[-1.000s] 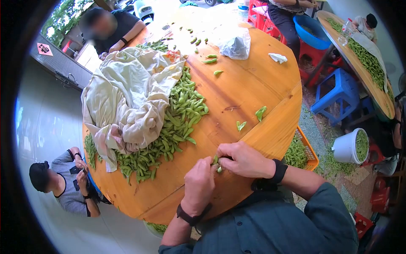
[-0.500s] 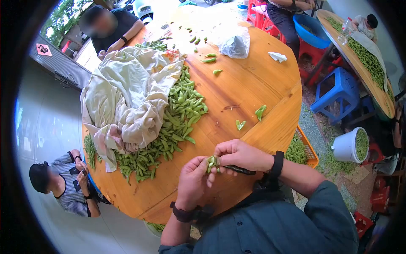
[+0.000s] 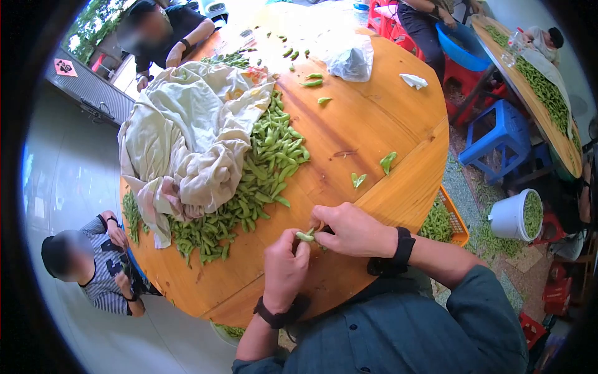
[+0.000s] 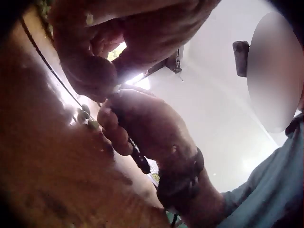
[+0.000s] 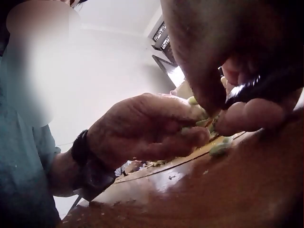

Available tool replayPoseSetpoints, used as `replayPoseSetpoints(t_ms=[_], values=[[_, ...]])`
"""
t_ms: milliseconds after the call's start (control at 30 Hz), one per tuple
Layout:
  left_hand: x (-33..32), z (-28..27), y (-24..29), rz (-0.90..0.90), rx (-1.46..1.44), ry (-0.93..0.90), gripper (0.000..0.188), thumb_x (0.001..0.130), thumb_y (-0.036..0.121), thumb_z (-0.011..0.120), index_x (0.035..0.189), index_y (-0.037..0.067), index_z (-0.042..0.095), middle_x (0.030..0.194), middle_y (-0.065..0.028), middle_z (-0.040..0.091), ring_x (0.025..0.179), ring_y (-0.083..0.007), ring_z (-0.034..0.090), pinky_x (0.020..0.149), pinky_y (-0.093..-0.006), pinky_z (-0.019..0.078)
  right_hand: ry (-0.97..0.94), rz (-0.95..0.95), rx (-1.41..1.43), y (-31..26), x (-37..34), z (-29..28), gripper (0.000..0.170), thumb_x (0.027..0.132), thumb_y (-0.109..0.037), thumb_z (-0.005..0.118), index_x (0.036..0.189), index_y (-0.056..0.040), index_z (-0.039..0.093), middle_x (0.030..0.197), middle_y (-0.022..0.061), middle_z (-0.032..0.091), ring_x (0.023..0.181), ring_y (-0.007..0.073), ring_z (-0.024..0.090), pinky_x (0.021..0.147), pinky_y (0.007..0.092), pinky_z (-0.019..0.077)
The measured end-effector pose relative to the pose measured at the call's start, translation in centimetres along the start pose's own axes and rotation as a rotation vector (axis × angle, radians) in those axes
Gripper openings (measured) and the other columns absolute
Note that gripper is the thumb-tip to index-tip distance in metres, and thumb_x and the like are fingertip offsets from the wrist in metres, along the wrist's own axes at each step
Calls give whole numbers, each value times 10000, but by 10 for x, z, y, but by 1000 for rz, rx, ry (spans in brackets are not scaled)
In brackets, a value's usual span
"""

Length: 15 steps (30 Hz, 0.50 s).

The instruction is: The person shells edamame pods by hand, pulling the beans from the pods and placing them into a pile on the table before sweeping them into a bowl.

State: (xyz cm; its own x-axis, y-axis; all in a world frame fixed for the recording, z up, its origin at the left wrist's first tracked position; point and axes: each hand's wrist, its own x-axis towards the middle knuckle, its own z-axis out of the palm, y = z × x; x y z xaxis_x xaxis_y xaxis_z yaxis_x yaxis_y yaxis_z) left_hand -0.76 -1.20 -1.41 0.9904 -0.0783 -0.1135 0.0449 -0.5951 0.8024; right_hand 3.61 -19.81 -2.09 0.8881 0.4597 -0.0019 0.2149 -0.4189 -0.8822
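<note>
Indoors, a round wooden table [image 3: 386, 106] fills the foreground, with a crumpled pale cloth [image 3: 193, 137] over heaped green pods [image 3: 268, 168] toward its left edge. A blue stool [image 3: 512, 121] stands off its right edge. Above the near edge, the left hand [image 3: 285, 265] pinches a single pod [image 3: 305, 236]; just beside, the right hand [image 3: 358, 232] curls round a slim dark object [image 4: 139, 159], fingertips near the pod.

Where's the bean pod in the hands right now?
In the head view, the bean pod is below the picture's middle, pinched by the left hand, beside the right hand, over the near side of the wooden table.
</note>
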Motion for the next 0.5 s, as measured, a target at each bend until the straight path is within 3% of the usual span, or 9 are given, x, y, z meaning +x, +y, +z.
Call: replayPoseSetpoints(t_ms=[33,100,300,433,500], values=[[1,-1,3,-3,0,2,38,921,68,615,923,34,630,811,-104,669,637,-178,646,587,-324,509,6,-1,-36,-1,0,0,212,849,-190,663,943,-3,625,775,252,669,785,445,663,713,505,532],[3,-1,8,224,263,165,59,869,60,656,900,11,651,743,-113,668,627,-235,637,589,-328,487,18,-5,-53,-1,-1,-1,233,853,-202,669,966,-4,620,779,249,672,789,443,665,719,507,532],[3,-7,8,271,458,196,107,857,94,685,919,11,660,821,-177,664,690,-324,647,626,-368,508,113,2,-122,-2,-4,-4,310,861,-236,684,1047,-1,603,794,242,678,807,431,672,738,507,534],[2,-5,2,305,399,244,84,884,76,674,909,-2,655,797,-128,678,685,-250,660,630,-338,510,125,-1,-95,-6,-8,-4,335,860,-261,700,1049,5,626,814,249,680,827,417,678,739,485,539],[0,-7,1,133,40,74,109,889,52,658,983,0,644,872,-153,678,701,-262,666,636,-343,529,99,-20,-28,-2,-7,-2,323,862,-261,697,1024,13,644,821,245,684,821,409,680,734,466,542]])
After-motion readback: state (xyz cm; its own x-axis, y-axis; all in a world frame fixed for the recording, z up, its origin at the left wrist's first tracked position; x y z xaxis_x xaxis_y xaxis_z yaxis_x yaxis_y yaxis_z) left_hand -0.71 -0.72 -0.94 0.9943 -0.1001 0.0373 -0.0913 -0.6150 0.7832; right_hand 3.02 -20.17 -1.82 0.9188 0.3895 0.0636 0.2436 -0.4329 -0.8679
